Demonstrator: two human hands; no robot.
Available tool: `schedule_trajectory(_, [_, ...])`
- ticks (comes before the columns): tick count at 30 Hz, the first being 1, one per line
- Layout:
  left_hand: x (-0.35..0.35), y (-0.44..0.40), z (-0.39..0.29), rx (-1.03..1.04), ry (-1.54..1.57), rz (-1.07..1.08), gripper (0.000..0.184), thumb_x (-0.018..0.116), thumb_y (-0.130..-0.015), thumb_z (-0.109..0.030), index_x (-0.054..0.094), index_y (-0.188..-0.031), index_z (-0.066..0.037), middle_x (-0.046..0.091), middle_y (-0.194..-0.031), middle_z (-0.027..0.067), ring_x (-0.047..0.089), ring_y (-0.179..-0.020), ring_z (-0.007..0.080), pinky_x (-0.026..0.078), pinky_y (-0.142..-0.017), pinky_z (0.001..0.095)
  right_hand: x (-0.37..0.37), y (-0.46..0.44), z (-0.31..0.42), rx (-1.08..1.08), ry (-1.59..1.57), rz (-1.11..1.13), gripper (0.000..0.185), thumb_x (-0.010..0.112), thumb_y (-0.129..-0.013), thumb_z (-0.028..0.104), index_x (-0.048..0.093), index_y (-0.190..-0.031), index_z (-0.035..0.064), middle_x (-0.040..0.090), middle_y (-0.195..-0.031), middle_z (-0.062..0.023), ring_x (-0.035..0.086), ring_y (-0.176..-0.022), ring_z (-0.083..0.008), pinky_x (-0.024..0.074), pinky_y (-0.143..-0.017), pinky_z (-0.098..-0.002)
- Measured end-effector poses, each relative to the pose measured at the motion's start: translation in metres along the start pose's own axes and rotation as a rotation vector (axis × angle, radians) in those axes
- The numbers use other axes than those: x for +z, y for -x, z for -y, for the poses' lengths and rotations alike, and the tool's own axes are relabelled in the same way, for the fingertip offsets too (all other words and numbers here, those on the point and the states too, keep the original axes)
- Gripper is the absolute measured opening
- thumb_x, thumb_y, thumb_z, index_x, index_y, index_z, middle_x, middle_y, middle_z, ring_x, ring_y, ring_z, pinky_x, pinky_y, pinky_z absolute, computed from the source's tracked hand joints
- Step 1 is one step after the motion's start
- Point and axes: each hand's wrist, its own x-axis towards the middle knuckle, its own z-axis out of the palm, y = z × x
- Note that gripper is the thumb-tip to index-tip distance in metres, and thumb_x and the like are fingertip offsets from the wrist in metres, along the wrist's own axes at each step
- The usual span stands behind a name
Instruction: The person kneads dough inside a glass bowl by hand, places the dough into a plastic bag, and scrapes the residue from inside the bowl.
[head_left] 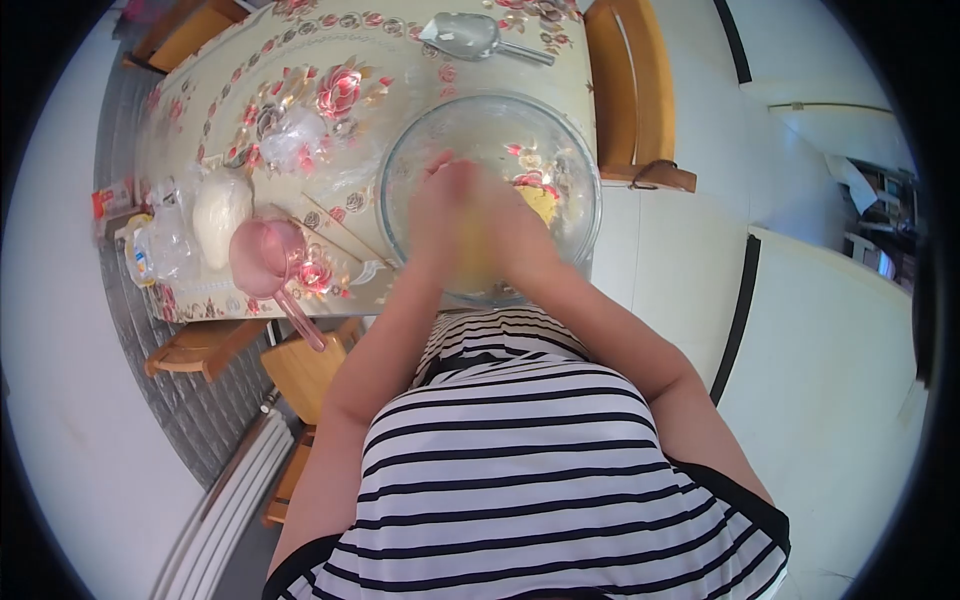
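Observation:
A large clear glass bowl (592, 180) stands at the table's near edge, right in front of me. Inside it are my left hand (437, 222) and my right hand (513, 228), close together and smeared by blur. A yellow dough-like lump (538, 202) shows in the bowl just beyond my right hand. More yellow is visible between the two hands, but its shape is lost in the blur. Whether the fingers are closed around it cannot be made out.
On the flowered tablecloth are a metal scoop (470, 38), a crumpled clear plastic bag (295, 138), a white bag (223, 215), a pink translucent ladle (268, 258) and thin sticks (340, 230). Wooden chairs (628, 90) border the table.

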Motion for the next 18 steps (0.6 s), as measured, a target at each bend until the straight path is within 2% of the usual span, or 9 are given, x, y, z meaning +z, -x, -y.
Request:
schedule_trajectory(1, [-0.014,-0.005,0.004,-0.004,-0.007,0.007,0.037,0.052,-0.1,-0.024,0.058,-0.125,0.003,0.068,-0.107,0.0127,0.064,-0.103,0.023,0.048,-0.094,0.0336,0.0,0.002,-0.009,-0.098,0.14,0.026,0.039,0.053,-0.089,0.014,0.058,-0.125,-0.0005,0.061,-0.126,-0.0216,0.054,-0.123,-0.0364,0.0445,-0.101,-0.0431])
schedule_trajectory(2, [-0.036,-0.013,0.013,0.232,-0.552,0.119,0.047,0.058,-0.097,-0.029,0.052,-0.132,0.003,0.066,-0.114,0.0147,0.063,-0.108,0.0243,0.048,-0.096,0.0353,0.002,0.003,-0.02,-0.2,0.28,0.055,0.046,0.053,-0.09,0.014,0.053,-0.132,-0.0032,0.056,-0.135,-0.0224,0.048,-0.132,-0.036,0.0395,-0.109,-0.0425])
schedule_trajectory(4, [-0.043,-0.009,0.012,0.469,-1.104,0.222,0.06,0.063,-0.094,-0.033,0.046,-0.139,0.004,0.064,-0.12,0.0167,0.061,-0.113,0.0255,0.047,-0.098,0.0371,0.01,0.0,-0.065,-0.17,0.366,0.072,0.047,0.051,-0.092,0.017,0.051,-0.135,-0.0038,0.054,-0.138,-0.023,0.046,-0.134,-0.0365,0.036,-0.113,-0.0426])
schedule_trajectory(6, [-0.027,0.016,0.001,0.215,-1.465,0.353,0.086,0.074,-0.084,-0.038,0.032,-0.148,0.002,0.055,-0.133,0.021,0.057,-0.12,0.0313,0.046,-0.1,0.0414,-0.001,-0.003,-0.066,-0.139,0.455,0.091,0.048,0.049,-0.095,0.019,0.049,-0.137,-0.0045,0.052,-0.141,-0.0235,0.045,-0.136,-0.0369,0.0325,-0.116,-0.0426])
schedule_trajectory(7, [-0.023,0.027,0.003,0.128,-1.584,0.403,0.095,0.078,-0.081,-0.039,0.028,-0.15,0.002,0.052,-0.137,0.0224,0.055,-0.122,0.0332,0.046,-0.1,0.0429,-0.019,-0.009,-0.057,0.111,0.231,0.258,0.05,0.046,-0.098,0.023,0.047,-0.139,-0.0053,0.048,-0.145,-0.0239,0.041,-0.139,-0.0375,0.0292,-0.118,-0.0422])
schedule_trajectory(8, [-0.024,0.038,0.018,0.208,-1.674,0.416,0.107,0.083,-0.074,-0.041,0.023,-0.153,0.0,0.045,-0.141,0.0257,0.052,-0.124,0.0381,0.044,-0.102,0.046,-0.03,-0.012,-0.048,0.36,0.001,0.423,0.051,0.042,-0.101,0.026,0.045,-0.14,-0.0062,0.044,-0.148,-0.0243,0.037,-0.141,-0.0382,0.026,-0.12,-0.0418])
schedule_trajectory(10, [-0.02,0.043,0.026,0.285,-1.762,0.427,0.119,0.087,-0.068,-0.044,0.019,-0.155,-0.002,0.039,-0.145,0.0289,0.049,-0.127,0.0431,0.043,-0.104,0.0492,-0.022,-0.007,-0.047,0.269,0.088,0.474,0.054,0.04,-0.103,0.03,0.043,-0.142,-0.0062,0.04,-0.151,-0.0242,0.033,-0.144,-0.0387,0.025,-0.12,-0.042])
schedule_trajectory(13, [-0.008,0.043,0.022,-0.006,-1.79,0.458,0.125,0.089,-0.063,-0.042,0.014,-0.156,-0.003,0.036,-0.146,0.032,0.045,-0.129,0.0489,0.04,-0.106,0.0529,0.01,0.007,-0.063,0.127,0.242,0.436,0.058,0.038,-0.104,0.034,0.039,-0.146,-0.0062,0.034,-0.155,-0.0241,0.027,-0.147,-0.0391,0.024,-0.121,-0.0428])
schedule_trajectory(18, [-0.01,0.032,-0.001,0.038,-1.771,0.601,0.103,0.079,-0.079,-0.037,0.02,-0.155,-0.002,0.043,-0.141,0.0311,0.043,-0.132,0.0457,0.042,-0.104,0.0492,-0.003,-0.013,-0.064,0.074,0.284,0.441,0.058,0.043,-0.101,0.03,0.038,-0.146,-0.0062,0.031,-0.157,-0.0237,0.025,-0.148,-0.039,0.0248,-0.12,-0.0436])
